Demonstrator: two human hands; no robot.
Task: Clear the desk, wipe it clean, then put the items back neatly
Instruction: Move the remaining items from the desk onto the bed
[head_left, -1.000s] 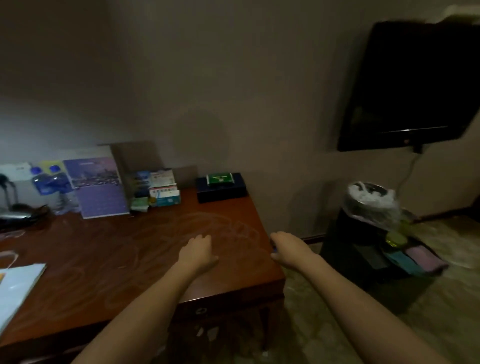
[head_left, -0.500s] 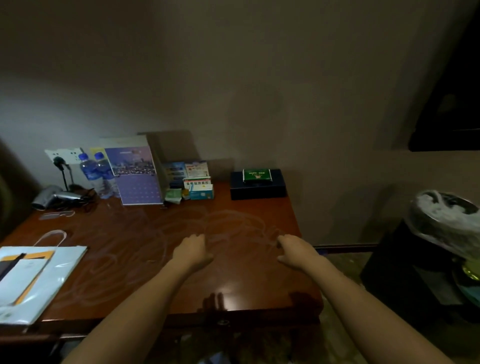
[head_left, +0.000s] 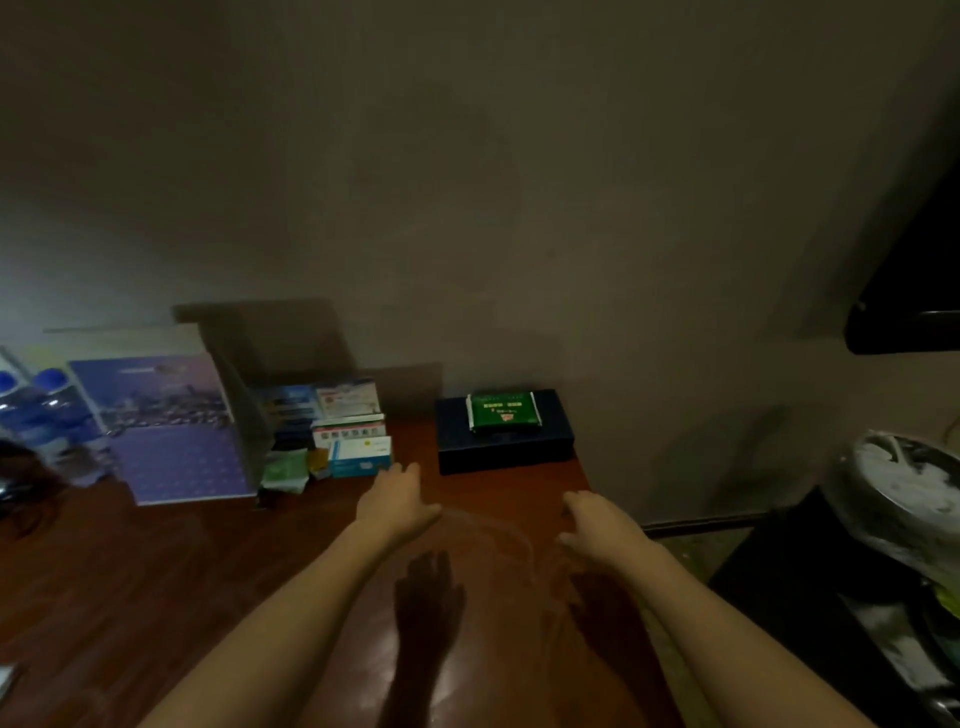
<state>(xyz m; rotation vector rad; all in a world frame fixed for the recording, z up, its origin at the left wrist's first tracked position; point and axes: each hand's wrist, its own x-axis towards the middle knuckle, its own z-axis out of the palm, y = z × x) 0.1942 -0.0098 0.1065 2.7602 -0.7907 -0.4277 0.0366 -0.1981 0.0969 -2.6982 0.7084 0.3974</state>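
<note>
Desk (head_left: 156, 571): green packet (head_left: 502, 411) atop dark box (head_left: 506, 441).

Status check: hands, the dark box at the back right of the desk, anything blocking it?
Left hand and right hand open, empty, over the desk. Dark box untouched at the wall, green packet on top. Nothing between hands and box.

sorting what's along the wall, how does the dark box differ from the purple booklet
The dark box lies flat on the desk, while the purple booklet stands propped, leaning back toward the wall. The dark box is near-black navy and carries a green packet on its lid; the purple booklet shows a city photo and carries nothing. The dark box is thick, the purple booklet thin. Both sit at the desk's back edge, untouched by either hand.
</note>
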